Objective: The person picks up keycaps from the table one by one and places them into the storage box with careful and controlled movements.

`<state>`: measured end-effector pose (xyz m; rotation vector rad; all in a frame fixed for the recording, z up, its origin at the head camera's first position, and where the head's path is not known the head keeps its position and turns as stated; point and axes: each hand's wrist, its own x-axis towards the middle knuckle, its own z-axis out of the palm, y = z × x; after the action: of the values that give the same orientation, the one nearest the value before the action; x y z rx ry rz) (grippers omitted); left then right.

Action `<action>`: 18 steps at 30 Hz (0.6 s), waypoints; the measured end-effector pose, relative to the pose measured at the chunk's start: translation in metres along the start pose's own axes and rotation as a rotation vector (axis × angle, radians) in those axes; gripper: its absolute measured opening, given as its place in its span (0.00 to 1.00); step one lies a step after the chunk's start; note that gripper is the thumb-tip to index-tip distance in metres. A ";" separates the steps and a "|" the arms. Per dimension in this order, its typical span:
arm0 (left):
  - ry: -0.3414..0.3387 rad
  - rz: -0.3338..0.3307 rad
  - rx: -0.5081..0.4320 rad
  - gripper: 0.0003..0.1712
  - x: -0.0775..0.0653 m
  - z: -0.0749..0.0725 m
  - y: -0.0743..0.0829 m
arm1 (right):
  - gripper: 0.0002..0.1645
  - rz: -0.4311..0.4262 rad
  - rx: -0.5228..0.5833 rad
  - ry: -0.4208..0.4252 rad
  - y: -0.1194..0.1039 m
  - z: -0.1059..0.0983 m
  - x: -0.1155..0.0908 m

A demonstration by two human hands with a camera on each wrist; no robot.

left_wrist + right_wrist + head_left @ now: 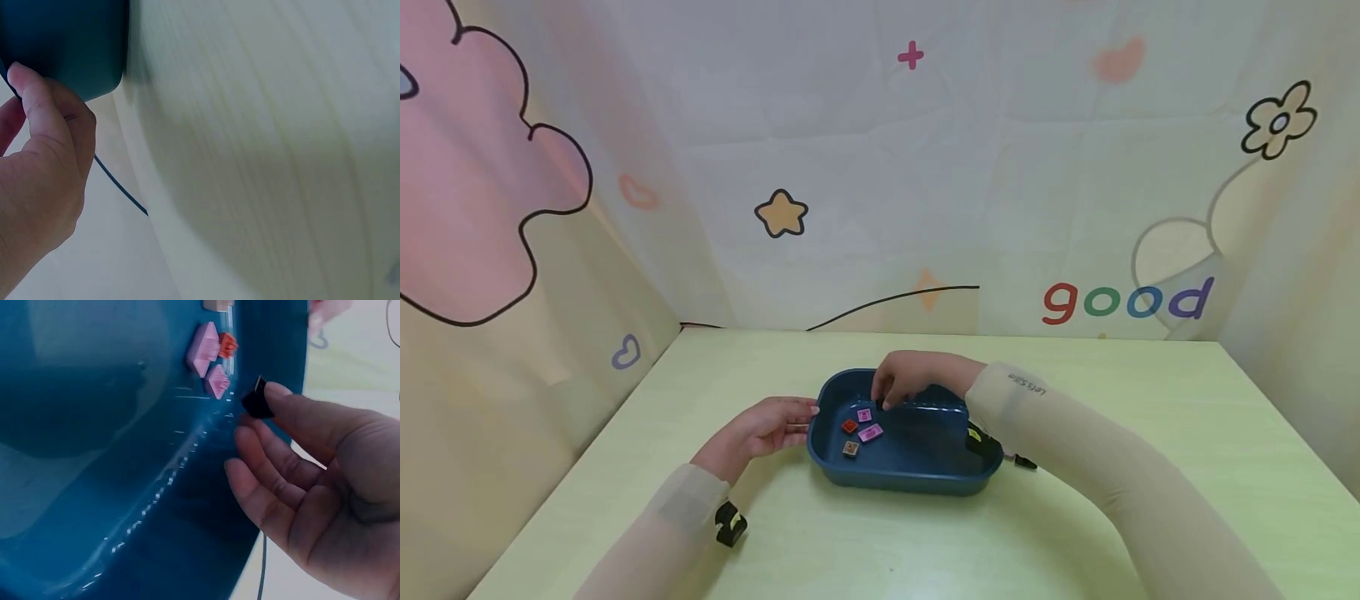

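A dark blue plastic basin (910,482) stands on the table. My left hand (769,425) grips its left end, thumb and fingers at the rim. Over the far left part of the basin, my right hand (916,372) pinches a small black block (255,406) between thumb and fingertips, the other fingers loosely bent. Below it, toward the basin's left side, lie a small pink block (864,415), a longer pink block (870,432), a red block (849,426) and a tan block (851,449).
The pale wood-grain table (820,546) reaches back to a printed cloth backdrop (850,150). A black wrist camera (981,439) on the right sleeve hangs over the basin's right end. Another camera (730,524) sits at the left cuff.
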<state>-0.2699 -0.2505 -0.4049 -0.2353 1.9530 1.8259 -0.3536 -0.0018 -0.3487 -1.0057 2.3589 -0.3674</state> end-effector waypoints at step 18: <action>0.020 -0.015 0.001 0.28 0.001 -0.001 0.000 | 0.11 0.089 -0.066 -0.015 0.003 0.025 0.013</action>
<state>-0.2710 -0.2509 -0.4053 -0.2676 1.9607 1.8193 -0.3485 -0.0098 -0.3754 -0.9267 2.4062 -0.2487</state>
